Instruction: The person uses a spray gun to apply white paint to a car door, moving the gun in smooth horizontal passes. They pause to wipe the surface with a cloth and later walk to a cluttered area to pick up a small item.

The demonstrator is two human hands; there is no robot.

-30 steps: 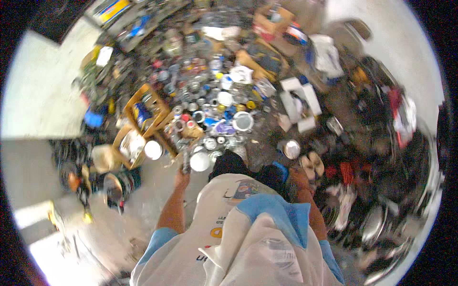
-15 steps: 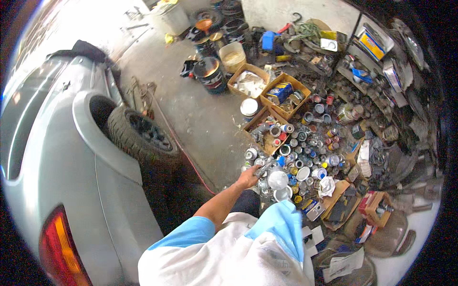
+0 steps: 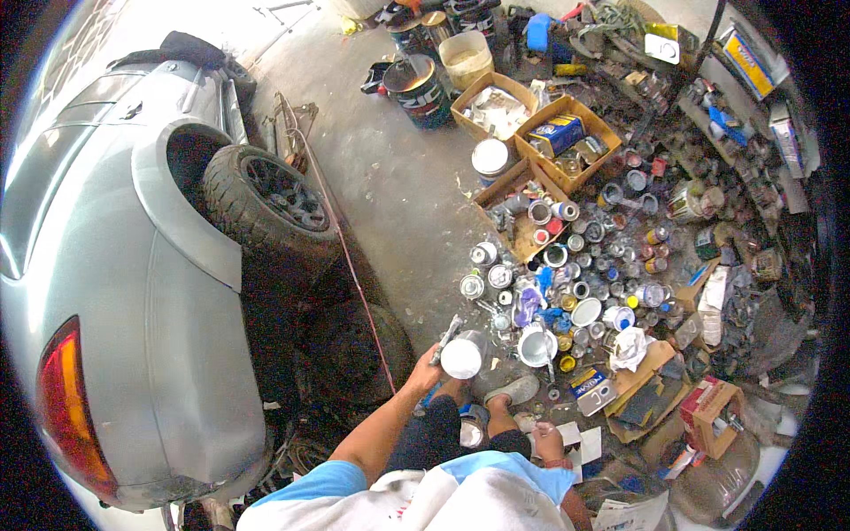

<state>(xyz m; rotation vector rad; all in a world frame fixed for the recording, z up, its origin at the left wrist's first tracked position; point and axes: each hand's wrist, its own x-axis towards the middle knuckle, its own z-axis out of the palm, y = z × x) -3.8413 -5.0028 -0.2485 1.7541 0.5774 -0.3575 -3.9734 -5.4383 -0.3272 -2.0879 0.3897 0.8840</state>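
Note:
My left hand [image 3: 427, 372] is closed around a grey metal spray gun [image 3: 449, 333]. Its round white cup [image 3: 462, 356] sits just right of my fingers, above my legs. Low beside my right leg is my right hand [image 3: 548, 442], its fingers curled in; whatever they may hold is too small to make out. Ahead and to the right, a paint can with a pale inside [image 3: 537, 344] stands open with a stirring stick against it. Several spray cans and tins [image 3: 484, 254] crowd the floor beyond the spray gun.
On the left stands a silver car [image 3: 177, 327] with its wheel [image 3: 274, 190] turned out. A red hose [image 3: 363, 301] runs along the floor beside it. Cardboard boxes [image 3: 571, 181] and a black bucket [image 3: 416, 106] stand farther off. A red carton [image 3: 706, 409] lies at the right.
My left hand has moved the spray gun left, away from the crowded cans and the open paint can. My right hand has come into view. The whole view has shifted.

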